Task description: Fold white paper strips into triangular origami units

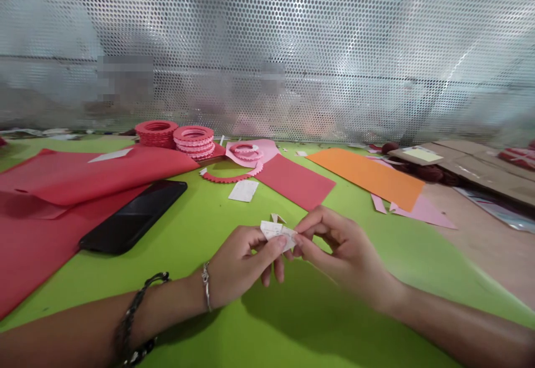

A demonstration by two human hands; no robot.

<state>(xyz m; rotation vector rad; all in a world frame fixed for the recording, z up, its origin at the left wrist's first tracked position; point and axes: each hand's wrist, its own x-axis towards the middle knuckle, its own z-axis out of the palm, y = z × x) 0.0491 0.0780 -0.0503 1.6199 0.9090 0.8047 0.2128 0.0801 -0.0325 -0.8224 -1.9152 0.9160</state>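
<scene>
A small piece of folded white paper (273, 230) is held up between my two hands, just over the green table surface. My left hand (240, 267) pinches it, thumb on top and fingers underneath. At its right corner, the thumb and forefinger of my right hand (349, 256) are closed on the same paper. A small pale folded bit sticks up behind it. Another white paper scrap (243, 190) lies flat beyond my hands, near a red and pink scalloped paper ring (228, 179).
A black phone (136, 217) rests on red sheets (83, 181) at left. Behind stand stacks of red rings (156, 134) and pink rings (194, 142). Red card (295, 181), orange card (368, 178) and cardboard (485, 170) lie rightward. A perforated metal screen (267, 39) closes the back.
</scene>
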